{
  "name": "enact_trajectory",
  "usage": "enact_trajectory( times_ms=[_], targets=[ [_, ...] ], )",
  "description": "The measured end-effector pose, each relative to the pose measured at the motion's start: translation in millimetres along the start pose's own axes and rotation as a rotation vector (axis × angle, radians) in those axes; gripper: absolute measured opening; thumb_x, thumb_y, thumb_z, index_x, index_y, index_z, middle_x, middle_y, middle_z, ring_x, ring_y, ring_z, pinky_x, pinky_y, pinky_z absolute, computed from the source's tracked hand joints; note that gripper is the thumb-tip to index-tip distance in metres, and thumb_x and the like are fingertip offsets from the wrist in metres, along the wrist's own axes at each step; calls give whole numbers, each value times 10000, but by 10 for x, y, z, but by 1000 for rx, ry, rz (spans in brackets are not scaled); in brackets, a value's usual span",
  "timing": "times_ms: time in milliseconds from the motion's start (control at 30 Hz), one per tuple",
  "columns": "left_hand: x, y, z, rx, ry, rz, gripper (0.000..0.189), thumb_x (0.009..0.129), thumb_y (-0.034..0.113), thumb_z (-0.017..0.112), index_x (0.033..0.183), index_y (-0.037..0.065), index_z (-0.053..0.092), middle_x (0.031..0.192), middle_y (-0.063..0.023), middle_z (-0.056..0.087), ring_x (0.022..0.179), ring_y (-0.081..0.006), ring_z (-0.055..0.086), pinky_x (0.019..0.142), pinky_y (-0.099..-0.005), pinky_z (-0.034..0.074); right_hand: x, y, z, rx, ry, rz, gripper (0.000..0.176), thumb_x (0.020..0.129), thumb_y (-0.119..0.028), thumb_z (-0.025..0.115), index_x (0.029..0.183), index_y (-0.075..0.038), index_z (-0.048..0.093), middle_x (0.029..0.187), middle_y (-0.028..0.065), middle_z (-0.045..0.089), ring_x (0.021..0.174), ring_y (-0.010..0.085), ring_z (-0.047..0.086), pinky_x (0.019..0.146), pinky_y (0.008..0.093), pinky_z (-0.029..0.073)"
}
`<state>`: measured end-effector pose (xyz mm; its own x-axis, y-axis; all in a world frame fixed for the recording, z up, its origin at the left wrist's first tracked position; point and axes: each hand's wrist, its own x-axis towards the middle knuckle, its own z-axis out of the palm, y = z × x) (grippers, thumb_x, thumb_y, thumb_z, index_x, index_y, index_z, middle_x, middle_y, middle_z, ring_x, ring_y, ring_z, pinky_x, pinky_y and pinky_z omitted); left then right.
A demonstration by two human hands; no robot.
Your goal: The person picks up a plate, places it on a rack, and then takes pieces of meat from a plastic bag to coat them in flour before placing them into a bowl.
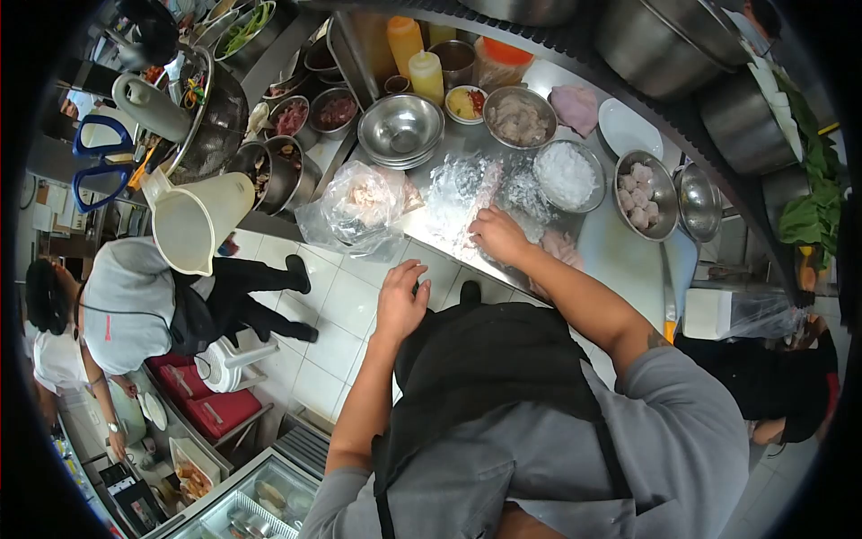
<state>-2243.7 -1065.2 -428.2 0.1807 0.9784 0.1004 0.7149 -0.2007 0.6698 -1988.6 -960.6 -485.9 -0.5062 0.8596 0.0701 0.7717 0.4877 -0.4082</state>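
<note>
My right hand [499, 237] is at the steel counter's front edge, its fingers bent over the near end of a flour-coated strip of meat [488, 182]. White flour [453, 184] is spread around that strip. My left hand [401, 296] hovers off the counter edge, fingers loosely curled and apart, with nothing in it. A clear plastic bag [355, 207] with pale pink meat lies left of the flour. To the right stands a bowl of white flour [569, 176]. Raw pale meat [560, 245] lies beside my right wrist.
A bowl of floured balls [639, 199] stands at right, near a cutting board [620, 256] and a yellow-handled knife [669, 310]. Stacked steel bowls [400, 130] and a squeeze bottle [426, 76] are behind. An overhead shelf [575, 58] crosses above. Another person [135, 305] stands at left.
</note>
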Motion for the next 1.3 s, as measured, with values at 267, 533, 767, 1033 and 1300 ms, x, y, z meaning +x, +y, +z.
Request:
enact_trajectory(
  times_ms=[267, 533, 767, 1033, 1300],
  targets=[
    [362, 155, 149, -51, -43, 93, 286, 852, 101, 679, 1125, 16, 675, 1205, -166, 642, 1121, -361, 592, 971, -427, 476, 76, 75, -179, 97, 186, 57, 226, 817, -182, 671, 1012, -86, 735, 1017, 120, 624, 1051, 335, 547, 936, 430, 452],
    [1376, 459, 257, 9, -141, 199, 332, 883, 173, 648, 1181, 28, 650, 1174, -179, 651, 1106, -380, 578, 983, -443, 451, 781, 1329, -1078, -55, 393, 342, 221, 789, -103, 644, 990, -67, 728, 965, 183, 709, 962, 373, 640, 911, 460, 490],
    [1875, 778, 501, -20, -195, 241, 320, 877, 169, 641, 1164, 31, 664, 1177, -184, 649, 1105, -385, 577, 995, -445, 446, 1077, 1767, -991, -252, 156, 406, 186, 748, -136, 690, 909, -50, 719, 888, 194, 714, 913, 367, 681, 877, 479, 514],
    [1735, 715, 479, -49, -186, 229, 304, 881, 177, 632, 1142, 31, 678, 1189, -165, 647, 1113, -361, 581, 993, -432, 457, 1090, 1555, -1312, -131, 81, 433, 335, 780, -183, 702, 1062, -4, 675, 1026, 231, 692, 1013, 387, 661, 917, 475, 506],
    [1635, 560, 377, -102, -155, 193, 279, 870, 151, 649, 1116, 24, 687, 1182, -156, 650, 1099, -355, 585, 978, -426, 466, 747, 1930, -1504, 127, 232, 663, 495, 826, -315, 691, 1231, -36, 631, 1123, 188, 680, 1043, 312, 655, 921, 406, 499]
  ],
)
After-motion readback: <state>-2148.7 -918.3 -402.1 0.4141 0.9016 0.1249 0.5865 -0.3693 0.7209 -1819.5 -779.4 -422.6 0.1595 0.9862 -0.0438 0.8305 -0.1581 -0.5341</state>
